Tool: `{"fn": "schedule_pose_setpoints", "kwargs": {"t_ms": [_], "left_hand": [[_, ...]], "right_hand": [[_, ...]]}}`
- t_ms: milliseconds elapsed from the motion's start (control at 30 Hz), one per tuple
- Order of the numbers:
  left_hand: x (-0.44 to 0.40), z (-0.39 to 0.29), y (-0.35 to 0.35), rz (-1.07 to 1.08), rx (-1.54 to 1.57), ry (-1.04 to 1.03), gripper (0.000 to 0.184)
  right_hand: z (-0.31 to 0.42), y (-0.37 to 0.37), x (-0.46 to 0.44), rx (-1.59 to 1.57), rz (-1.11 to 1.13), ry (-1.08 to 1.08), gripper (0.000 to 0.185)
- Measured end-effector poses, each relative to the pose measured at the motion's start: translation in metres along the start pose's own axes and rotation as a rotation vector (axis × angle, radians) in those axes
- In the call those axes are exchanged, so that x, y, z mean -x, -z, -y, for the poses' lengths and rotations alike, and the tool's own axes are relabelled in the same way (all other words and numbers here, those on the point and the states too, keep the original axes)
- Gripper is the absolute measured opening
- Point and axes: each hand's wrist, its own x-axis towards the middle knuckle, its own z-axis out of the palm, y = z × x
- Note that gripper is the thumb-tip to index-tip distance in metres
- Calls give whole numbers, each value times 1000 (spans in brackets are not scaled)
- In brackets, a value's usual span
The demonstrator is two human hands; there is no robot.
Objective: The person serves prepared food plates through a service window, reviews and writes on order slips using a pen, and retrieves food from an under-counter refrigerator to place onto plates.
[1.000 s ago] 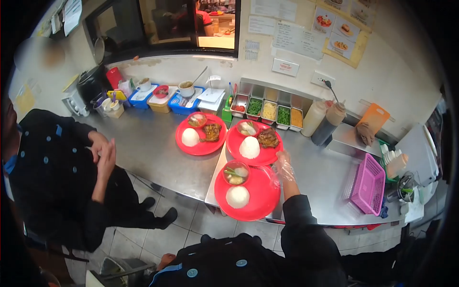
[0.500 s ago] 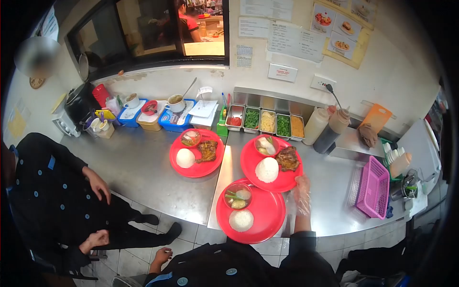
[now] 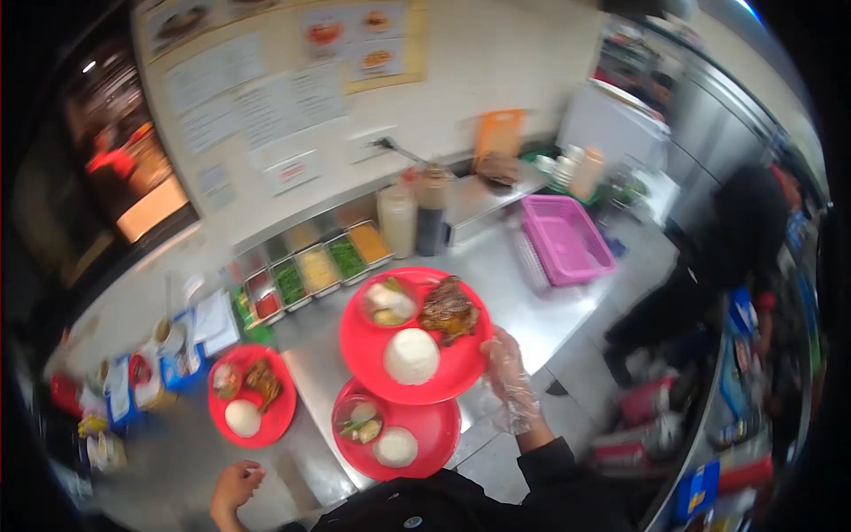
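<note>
My right hand (image 3: pixel 509 377), in a clear plastic glove, grips the right rim of a red plate (image 3: pixel 461 377) raised over the counter. On this plate are a mound of white rice (image 3: pixel 412 356), a browned piece of grilled meat (image 3: pixel 448 310) and a small bowl of soup with vegetables (image 3: pixel 388 302). Beneath it, partly covered, a second red plate (image 3: pixel 434 443) bears rice (image 3: pixel 395 447) and a vegetable bowl (image 3: pixel 359 423). My left hand (image 3: pixel 238 489) is bare and empty, its fingers loosely bent, left of the plates. A third filled red plate (image 3: pixel 285 417) rests on the counter.
Metal topping trays (image 3: pixel 317 269) line the wall beside squeeze bottles (image 3: pixel 396 220). A pink basket (image 3: pixel 567 241) stands on the counter's right part. Another person in dark clothes (image 3: pixel 709 266) is at the right, near crowded shelves (image 3: pixel 709 488).
The view has swung right, and the person on the left is out of sight. My right hand still holds the red plate, which now looks higher and closer. My left hand shows more fully.
</note>
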Motion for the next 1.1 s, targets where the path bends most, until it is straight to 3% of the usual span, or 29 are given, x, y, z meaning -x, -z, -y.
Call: {"fn": "schedule_pose_setpoints", "kwargs": {"t_ms": [33, 100, 200, 267, 333, 367, 533, 600, 633, 733, 967, 1100], "left_hand": [[-12, -14, 12, 36, -44, -62, 36], [-35, -45, 32, -153, -314, -270, 37], [-67, -67, 43, -85, -331, -553, 35], [-79, -85, 49, 83, -372, -651, 38], [-73, -96, 55, 187, -675, -698, 57], [-88, -82, 52, 105, -703, -901, 49], [-110, -67, 39, 322, -397, -820, 45], [-112, -55, 34, 310, -363, -975, 47], [-111, -50, 33, 409, -265, -885, 48], [-93, -44, 49, 341, -441, -945, 49], [-98, -23, 65, 344, -335, -722, 52], [-95, -23, 65, 358, -315, -709, 53]], "right_hand": [[6, 2, 14, -27, 17, -9, 40], [4, 6, 39, -44, -25, 26, 40], [-22, 14, 73, -19, -264, 97, 40], [-18, 8, 102, 37, -222, 189, 39], [1, -10, 137, -10, -301, 201, 39], [5, -19, 152, -46, -293, 171, 38], [-16, -29, 190, -72, -429, 313, 41], [-11, -39, 210, -76, -465, 318, 42], [-9, -42, 218, -69, -463, 318, 42], [-2, -57, 230, -50, -489, 322, 42], [14, -86, 251, -146, -456, 306, 40], [5, -78, 245, -144, -412, 304, 43]]}}
